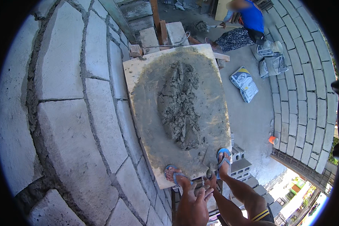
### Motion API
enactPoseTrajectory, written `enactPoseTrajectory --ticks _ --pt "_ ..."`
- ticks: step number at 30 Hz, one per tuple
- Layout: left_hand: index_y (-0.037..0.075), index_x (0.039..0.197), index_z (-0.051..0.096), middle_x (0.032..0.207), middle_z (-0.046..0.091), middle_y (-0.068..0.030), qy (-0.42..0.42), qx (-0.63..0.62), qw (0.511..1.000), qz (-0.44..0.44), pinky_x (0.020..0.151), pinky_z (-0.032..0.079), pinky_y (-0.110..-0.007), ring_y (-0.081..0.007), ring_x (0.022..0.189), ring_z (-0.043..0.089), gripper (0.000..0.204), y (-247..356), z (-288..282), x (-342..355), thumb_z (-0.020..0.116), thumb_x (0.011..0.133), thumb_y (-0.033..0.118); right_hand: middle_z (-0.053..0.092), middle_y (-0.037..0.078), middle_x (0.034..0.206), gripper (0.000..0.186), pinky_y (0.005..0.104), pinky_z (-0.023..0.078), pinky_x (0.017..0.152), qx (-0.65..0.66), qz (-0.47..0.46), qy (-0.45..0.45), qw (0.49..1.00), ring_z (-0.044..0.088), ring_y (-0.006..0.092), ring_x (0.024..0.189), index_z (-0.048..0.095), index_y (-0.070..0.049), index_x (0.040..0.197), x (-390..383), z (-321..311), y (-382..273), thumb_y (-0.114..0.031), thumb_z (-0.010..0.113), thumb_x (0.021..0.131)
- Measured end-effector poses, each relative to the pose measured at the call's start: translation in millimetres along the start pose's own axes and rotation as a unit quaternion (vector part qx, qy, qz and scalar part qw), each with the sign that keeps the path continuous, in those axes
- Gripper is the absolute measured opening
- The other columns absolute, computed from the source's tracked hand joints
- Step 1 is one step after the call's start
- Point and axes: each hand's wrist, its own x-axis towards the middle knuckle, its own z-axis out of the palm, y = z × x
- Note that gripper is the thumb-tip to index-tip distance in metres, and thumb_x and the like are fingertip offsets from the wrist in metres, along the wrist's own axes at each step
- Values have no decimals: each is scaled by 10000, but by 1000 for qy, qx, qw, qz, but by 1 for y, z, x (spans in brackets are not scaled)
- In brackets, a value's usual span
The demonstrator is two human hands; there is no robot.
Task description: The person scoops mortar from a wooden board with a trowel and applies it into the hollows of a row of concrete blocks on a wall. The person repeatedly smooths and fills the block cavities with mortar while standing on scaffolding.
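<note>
My right hand (210,182) is closed round the handle of a trowel (211,156), whose mortar-coated blade rests low over the near right part of a board. My left hand (199,196) is just left of it, dusty, with its fingers apart and nothing in them. The board (133,77) is broad and pale, smeared grey across most of its top. A long heap of wet mortar (180,105) lies along its middle, beyond both hands. My feet, in blue flip-flops (223,153), stand on the board's near end, one on each side of the trowel.
A grey block wall (62,128) runs close along my left. Hollow blocks (240,168) are stacked below the board's right side. Cement bags (245,83) and an orange container (273,140) lie on the lower floor. Beyond, a person in blue (251,17) holds a shovel (202,26).
</note>
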Motion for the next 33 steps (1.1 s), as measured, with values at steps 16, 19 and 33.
enactPoseTrajectory --ticks 16,19,33 --pt "49 1290 534 1150 642 -93 96 186 961 182 823 533 -402 -280 967 678 396 -15 -68 -60 640 934 186 558 46 703 112 325 452 518 186 -69 -145 969 536 145 584 550 -14 901 -110 -209 -282 -106 550 838" --pt "40 1278 566 1167 645 -98 91 318 915 233 861 520 -394 -261 1001 657 397 -35 -116 -143 637 936 228 562 31 711 100 326 457 536 41 -266 -85 959 551 136 614 549 -17 890 -158 -261 -312 -107 549 846" --pt "13 1250 623 1181 661 -113 163 330 890 270 914 503 -369 -222 1054 631 417 -122 -329 -426 644 931 282 526 76 792 96 345 509 444 241 -162 -392 873 588 162 568 461 -25 970 -558 -366 -487 -52 531 911"
